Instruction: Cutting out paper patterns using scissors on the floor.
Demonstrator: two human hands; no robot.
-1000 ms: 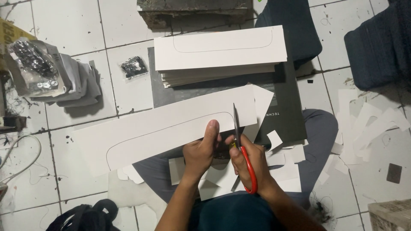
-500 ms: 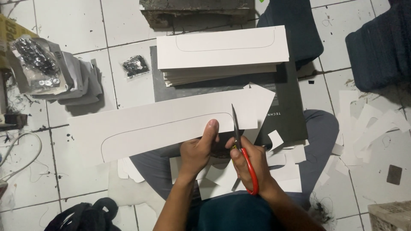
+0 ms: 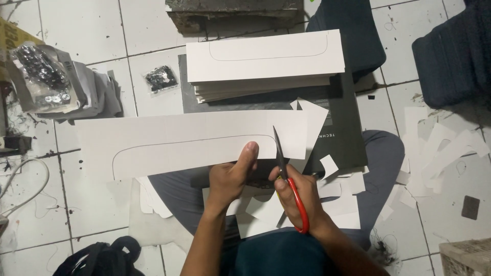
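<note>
White floor tiles, grimy at the joints, carried everything I could see from the head camera. One long strip of white card (image 3: 179, 143), with a pencilled rounded outline on it, lay across the person's lap, running out to the left over the tiles. My left hand (image 3: 230, 179) was clamped on its lower edge, thumb on top, just beside the cut. My right hand (image 3: 299, 197) was closed through the loops of one pair of red-handled scissors (image 3: 286, 179), whose blades stood partly apart and bit into the card near its right end. I judged the card light and fairly stiff, apt to crease if bent, so the place to hold it was close to the blades, where it could not flap. One stack of similar white cards (image 3: 263, 64) sat on a dark board (image 3: 348, 128) beyond the knees. Offcuts (image 3: 440, 153) littered the tiles to the right, too many to count. Two bags of small dark parts (image 3: 161, 79) lay towards the far left.
</note>
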